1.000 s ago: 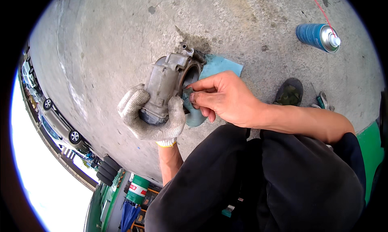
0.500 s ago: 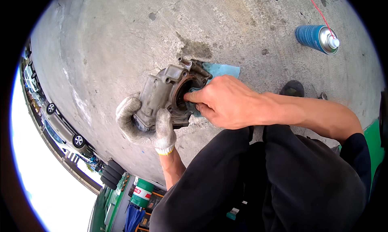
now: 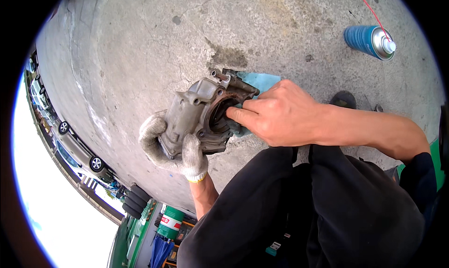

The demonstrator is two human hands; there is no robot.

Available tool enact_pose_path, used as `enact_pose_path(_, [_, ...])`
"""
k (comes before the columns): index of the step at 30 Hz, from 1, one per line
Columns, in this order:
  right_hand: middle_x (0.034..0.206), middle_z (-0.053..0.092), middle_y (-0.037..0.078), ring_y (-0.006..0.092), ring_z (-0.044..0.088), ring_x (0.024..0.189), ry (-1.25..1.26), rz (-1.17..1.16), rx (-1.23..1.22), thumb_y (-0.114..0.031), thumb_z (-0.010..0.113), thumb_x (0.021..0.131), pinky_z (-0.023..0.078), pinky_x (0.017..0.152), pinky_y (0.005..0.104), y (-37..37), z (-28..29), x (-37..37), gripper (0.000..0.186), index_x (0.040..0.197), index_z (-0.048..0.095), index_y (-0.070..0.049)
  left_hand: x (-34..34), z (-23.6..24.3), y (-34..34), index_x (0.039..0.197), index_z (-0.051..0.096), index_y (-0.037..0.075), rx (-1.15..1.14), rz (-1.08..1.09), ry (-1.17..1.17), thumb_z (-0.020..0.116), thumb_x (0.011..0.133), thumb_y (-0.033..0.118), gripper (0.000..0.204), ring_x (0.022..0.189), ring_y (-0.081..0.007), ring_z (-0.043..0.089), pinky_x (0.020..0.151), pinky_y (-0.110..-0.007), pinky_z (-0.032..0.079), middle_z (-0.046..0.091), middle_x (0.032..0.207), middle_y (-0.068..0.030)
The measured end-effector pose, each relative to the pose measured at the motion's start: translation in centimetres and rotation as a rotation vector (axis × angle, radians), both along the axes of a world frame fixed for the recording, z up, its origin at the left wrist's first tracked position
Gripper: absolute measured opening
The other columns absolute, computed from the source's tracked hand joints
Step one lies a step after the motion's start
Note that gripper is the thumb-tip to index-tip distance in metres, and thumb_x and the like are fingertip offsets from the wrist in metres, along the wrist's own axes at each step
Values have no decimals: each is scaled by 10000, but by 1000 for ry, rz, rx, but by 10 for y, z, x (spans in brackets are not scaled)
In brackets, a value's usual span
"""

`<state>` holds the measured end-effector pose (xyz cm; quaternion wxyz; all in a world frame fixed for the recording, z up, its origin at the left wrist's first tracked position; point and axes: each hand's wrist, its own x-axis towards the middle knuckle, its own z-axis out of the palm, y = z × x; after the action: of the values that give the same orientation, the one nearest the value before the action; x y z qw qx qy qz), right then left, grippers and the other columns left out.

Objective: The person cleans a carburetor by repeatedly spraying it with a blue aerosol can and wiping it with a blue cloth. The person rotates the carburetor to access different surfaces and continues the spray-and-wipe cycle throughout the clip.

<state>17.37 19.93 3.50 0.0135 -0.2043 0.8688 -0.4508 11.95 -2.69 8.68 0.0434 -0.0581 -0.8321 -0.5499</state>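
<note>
1. Since the earlier frames we have turned the metal housing [image 3: 199, 118] so its round bore faces more to the right; our right hand [image 3: 276, 111] has pressed further into that opening; the left hand [image 3: 175, 151] has stayed wrapped under the casting.
2. Left hand, in a soiled white knit glove, is closed around the lower end of the housing, thumb lying up over its front edge; it holds the part just above the concrete floor [image 3: 140, 48].
3. Right hand is bare, fingers curled and pinched on a blue rag [image 3: 259, 81]; fingertips push the rag against the rusty rim of the bore.
4. Rag shows above the hand and again below the fingers; its far corner trails toward the floor behind the housing.
5. A blue spray can [image 3: 369, 41] lies on its side well apart, upper right; a dark stain marks the floor just beyond the housing.
</note>
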Motion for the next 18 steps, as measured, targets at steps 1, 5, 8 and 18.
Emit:
enact_pose_path(1, [721,707,69,233,689,553,33,-59,-94,-133,715,803,508,473,375,3,-2,1,416,1208,758,-50,1,0,4,1206,556,22,10,-6,3,926,728,267,652,1113,-244,593,1001,-416,513,546,1166,-108])
enact_pose_path(5, [682,684,67,241,688,560,-24,-60,58,-116,726,798,522,487,399,0,3,6,392,1178,757,-26,1,-1,0,1195,552,28,-47,-43,42,921,724,251,638,1111,-250,595,1004,-422,515,545,1160,-108])
enact_pose_path(8, [667,679,93,213,667,548,-190,-62,-114,-80,728,861,541,532,382,-16,4,5,382,1231,739,15,2,2,8,1185,552,32,-54,-5,61,936,713,228,639,1108,-256,600,1002,-431,522,544,1151,-105])
enact_pose_path(18, [635,677,89,196,645,526,-207,80,-146,-72,657,906,516,513,373,-4,-22,9,432,1331,730,-87,-7,10,11,1210,626,4,-418,-231,121,920,751,128,559,1083,-219,658,965,-360,549,651,1165,-119])
